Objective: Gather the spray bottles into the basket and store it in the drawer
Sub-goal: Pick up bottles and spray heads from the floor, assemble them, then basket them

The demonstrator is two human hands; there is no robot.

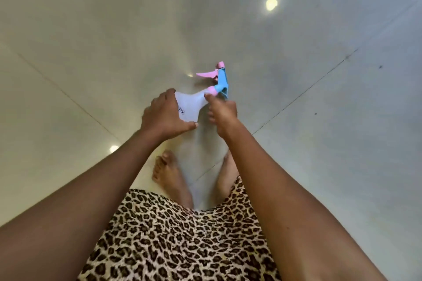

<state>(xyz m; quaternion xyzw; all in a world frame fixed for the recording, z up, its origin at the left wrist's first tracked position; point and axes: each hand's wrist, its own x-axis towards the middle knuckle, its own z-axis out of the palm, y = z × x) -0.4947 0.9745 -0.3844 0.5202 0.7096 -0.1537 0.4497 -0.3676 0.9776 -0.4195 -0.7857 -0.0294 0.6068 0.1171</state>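
Head view, looking down. A glossy pale tiled floor [91,29] with thin grout lines spreads open to the left, right and far side; no wall or furniture edge shows. Two bare feet [166,173] stand near, below a leopard-print garment [182,235]. Centre: a translucent white plastic spray bottle [191,107] with a pink-and-blue trigger head lies roughly level over the floor, head pointing far and right. The left hand [164,116] wraps its wide body, thumb spread; the right hand [222,116] pinches its neck.

Head-worn view, steeply down onto floor [91,29]
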